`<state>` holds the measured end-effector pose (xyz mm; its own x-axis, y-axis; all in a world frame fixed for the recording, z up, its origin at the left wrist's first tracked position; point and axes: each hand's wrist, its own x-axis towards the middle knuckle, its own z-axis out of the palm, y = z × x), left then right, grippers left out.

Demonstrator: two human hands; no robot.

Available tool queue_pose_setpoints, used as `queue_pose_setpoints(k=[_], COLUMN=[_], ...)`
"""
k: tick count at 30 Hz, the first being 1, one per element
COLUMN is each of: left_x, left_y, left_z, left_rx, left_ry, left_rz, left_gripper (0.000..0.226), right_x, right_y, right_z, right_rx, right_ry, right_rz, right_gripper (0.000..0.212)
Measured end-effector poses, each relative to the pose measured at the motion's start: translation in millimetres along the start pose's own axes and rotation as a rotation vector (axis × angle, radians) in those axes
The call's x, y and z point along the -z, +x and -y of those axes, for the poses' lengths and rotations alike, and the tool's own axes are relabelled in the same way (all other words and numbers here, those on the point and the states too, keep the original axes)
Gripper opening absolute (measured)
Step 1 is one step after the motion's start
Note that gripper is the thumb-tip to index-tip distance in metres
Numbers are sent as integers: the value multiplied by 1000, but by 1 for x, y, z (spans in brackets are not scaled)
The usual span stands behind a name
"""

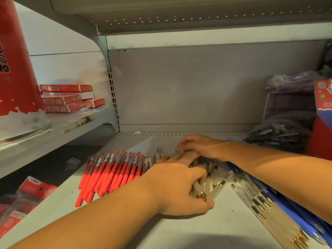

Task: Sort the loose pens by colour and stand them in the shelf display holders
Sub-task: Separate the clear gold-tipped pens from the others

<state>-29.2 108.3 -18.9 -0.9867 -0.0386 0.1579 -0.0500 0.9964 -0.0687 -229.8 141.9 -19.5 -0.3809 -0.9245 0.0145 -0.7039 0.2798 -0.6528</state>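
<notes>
Cream pens [206, 186] w/ gold tips; left hand [177, 186], right hand [200, 146] fingers clamp them.

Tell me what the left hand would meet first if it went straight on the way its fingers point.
Probably the right hand: the left hand has its fingertips almost against it, above the clear pens.

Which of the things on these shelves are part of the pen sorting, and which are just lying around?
Part of the job:
red pens
clear gold-tipped pens, gripped by the left hand, with the right hand on them
blue pens

Lying about:
flat red boxes
big red drum
red packets
bag of dark pens
</notes>
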Motion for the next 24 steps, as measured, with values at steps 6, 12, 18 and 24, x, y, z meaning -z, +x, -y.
queue_pose_setpoints(k=[6,12,18,24], left_x=[1,6,7,7], left_y=[1,-3,-6,-6], left_z=[-2,-6,-11,1], left_rx=[-95,-58,-59,-201], left_ry=[16,-90,-95,-70], left_rz=[-65,94,-11,-19], left_gripper=[44,64,25,38], right_x=[-6,-7,-3,-5], right_y=[-2,-7,-14,-14], right_z=[2,6,4,3], right_rx=[-11,-48,-74,-99], right_ry=[300,231,195,209], right_rz=[-97,-74,-55,-71], right_gripper=[20,22,20,20])
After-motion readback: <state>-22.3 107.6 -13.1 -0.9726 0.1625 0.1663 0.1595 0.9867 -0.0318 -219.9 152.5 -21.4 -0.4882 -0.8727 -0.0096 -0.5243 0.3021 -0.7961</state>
